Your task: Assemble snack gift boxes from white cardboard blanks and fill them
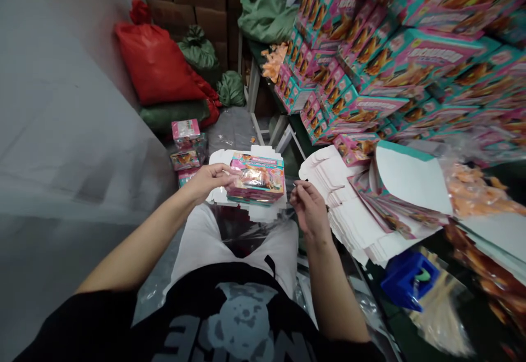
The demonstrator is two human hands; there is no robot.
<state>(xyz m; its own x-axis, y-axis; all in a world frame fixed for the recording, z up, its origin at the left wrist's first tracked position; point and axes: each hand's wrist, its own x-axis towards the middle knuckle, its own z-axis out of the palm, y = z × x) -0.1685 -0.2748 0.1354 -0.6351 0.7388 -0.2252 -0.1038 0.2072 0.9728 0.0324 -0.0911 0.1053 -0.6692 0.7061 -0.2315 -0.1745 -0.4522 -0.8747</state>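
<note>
On my lap lies a stack of flat pink-and-teal printed cartons point(269, 188) with a shiny panel in the middle. White card flaps point(263, 214) stick out around and under it. My left hand point(208, 181) is at the stack's left edge, its thumb and fingertips closed on the top carton. Just right of the stack, apart from it, is my right hand point(309, 204), fingertips pinched together. Something tiny shows at those fingertips, too small to name.
Printed boxes point(382, 61) are piled high on the table at right. Nearer are white carton blanks point(332, 181), a blue tape dispenser point(406, 277) and a bundle of thin sticks point(441, 318). A red sack point(158, 66) and small wrapped boxes point(187, 134) are at left.
</note>
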